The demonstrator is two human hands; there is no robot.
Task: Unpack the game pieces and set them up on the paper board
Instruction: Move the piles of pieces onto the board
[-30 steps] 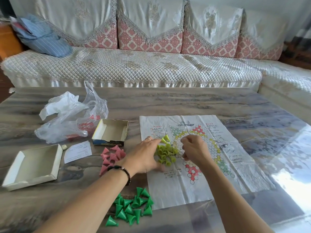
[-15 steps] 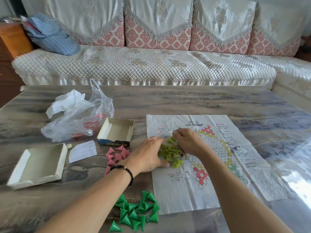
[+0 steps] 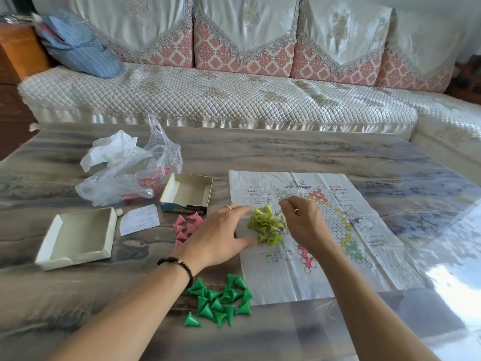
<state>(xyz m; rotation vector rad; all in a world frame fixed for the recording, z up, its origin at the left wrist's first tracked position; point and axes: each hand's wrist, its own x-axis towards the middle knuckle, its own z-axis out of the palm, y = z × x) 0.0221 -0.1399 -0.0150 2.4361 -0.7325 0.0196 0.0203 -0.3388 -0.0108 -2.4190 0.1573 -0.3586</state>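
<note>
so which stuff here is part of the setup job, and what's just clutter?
In the job: paper board; yellow-green pieces; dark green pieces; pink pieces; left hand; right hand.

Lying about: two open box halves; plastic bag; paper slip.

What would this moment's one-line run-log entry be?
left hand: open beside yellow-green cones | right hand: pinch grip, contents unclear | paper board: no cones set up | pink cones, green cones: on table

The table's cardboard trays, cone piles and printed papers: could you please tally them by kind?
Cardboard trays: 2
Cone piles: 3 (dark green pile, yellow-green pile, pink pile)
Printed papers: 2 (board, slip)
Total: 7
</note>
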